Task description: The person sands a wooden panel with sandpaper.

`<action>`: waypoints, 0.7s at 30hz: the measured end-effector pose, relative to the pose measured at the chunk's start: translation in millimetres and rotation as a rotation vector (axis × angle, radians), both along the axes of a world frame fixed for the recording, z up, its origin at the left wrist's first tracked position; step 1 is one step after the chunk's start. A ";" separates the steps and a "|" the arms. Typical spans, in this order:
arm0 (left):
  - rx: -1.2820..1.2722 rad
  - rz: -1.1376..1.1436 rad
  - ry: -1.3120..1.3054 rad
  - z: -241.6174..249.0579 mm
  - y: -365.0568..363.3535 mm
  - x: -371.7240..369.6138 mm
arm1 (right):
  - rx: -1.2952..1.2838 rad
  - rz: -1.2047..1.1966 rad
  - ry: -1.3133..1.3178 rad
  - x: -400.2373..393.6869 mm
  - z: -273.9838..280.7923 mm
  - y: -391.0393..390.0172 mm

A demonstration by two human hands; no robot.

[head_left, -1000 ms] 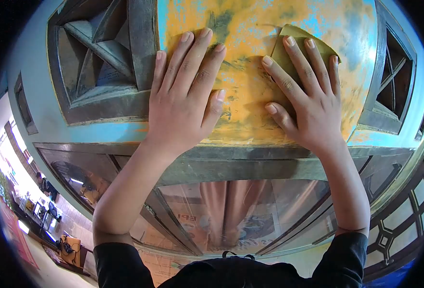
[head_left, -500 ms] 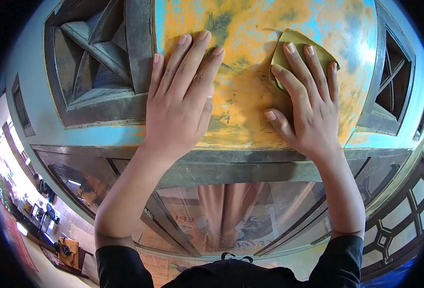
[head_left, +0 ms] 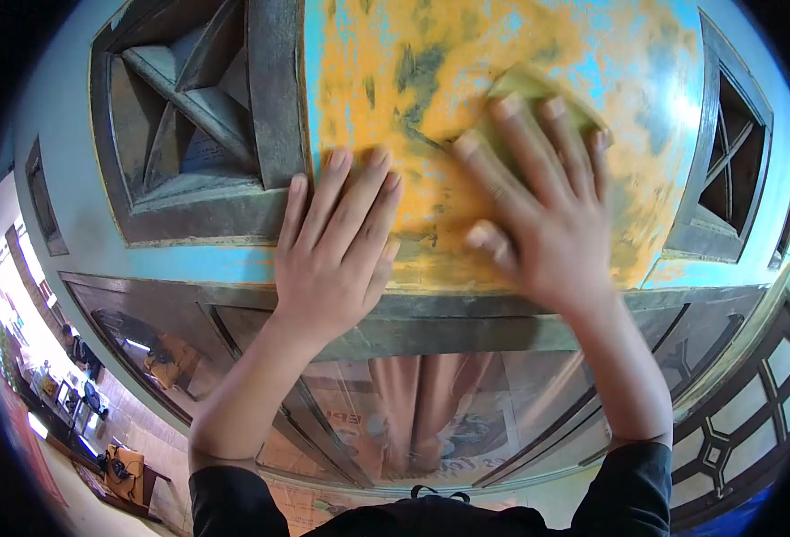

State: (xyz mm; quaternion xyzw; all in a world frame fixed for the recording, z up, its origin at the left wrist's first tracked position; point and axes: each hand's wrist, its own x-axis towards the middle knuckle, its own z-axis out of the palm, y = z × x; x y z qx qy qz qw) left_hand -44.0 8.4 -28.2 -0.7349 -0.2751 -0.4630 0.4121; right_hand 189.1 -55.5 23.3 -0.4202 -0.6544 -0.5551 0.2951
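Observation:
A folded olive-green sheet that looks like sandpaper point(head_left: 513, 82) lies against a wall patch point(head_left: 466, 45) of worn orange, blue and dark paint. Over it spreads my right hand point(head_left: 547, 210), blurred by motion, holding the sheet to the surface with its fingers. The hand hides the sheet's lower part. My left hand point(head_left: 330, 246) rests flat at the patch's lower left, close to the dark wooden frame, fingers outstretched and holding nothing.
Wooden vent openings flank the patch, one at left point(head_left: 189, 98) and one at right point(head_left: 730, 152). Below runs a dark wooden ledge point(head_left: 431, 327) above glass panes with a curtain behind. At far lower left are a brown bag point(head_left: 124, 474) and a person point(head_left: 80, 351).
My right hand has slid left and slightly down with the sandpaper. My left hand has moved down the surface. The view has shifted a little.

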 end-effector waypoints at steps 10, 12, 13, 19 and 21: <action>-0.020 0.115 -0.003 -26.1 6.0 -20.5 | -0.061 0.029 -0.043 -15.4 -1.5 4.9; -0.031 0.111 -0.014 -25.8 4.9 -21.2 | -0.079 0.033 -0.047 -28.3 -14.0 5.3; -0.033 0.096 -0.037 -25.7 5.9 -20.5 | -0.122 0.049 -0.074 -29.8 -22.8 5.5; -0.057 0.060 -0.077 -27.0 7.2 -19.3 | -0.119 0.048 -0.115 -14.2 -12.5 3.4; -0.073 0.051 -0.089 -26.9 6.8 -18.4 | 0.003 0.008 -0.023 -10.5 3.9 7.5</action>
